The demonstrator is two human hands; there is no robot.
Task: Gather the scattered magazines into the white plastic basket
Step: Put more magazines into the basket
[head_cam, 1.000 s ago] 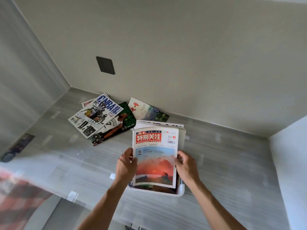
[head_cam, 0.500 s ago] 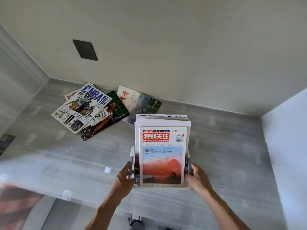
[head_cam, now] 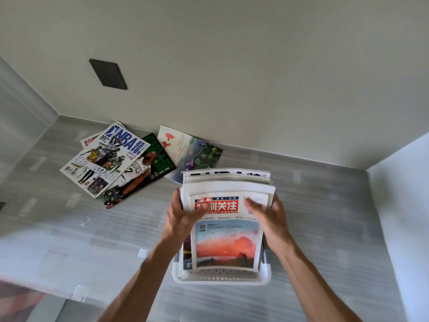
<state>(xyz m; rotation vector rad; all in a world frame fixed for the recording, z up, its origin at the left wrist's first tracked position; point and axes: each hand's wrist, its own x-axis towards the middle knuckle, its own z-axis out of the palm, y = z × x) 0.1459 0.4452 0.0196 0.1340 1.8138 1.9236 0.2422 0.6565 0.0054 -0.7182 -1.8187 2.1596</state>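
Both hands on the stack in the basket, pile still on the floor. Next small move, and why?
Probably let go and reach the left hand to the NBA magazine: the stack already stands in the white basket, and that magazine tops the floor pile.

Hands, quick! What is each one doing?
Left hand: grips the magazine stack.
Right hand: grips the same stack.
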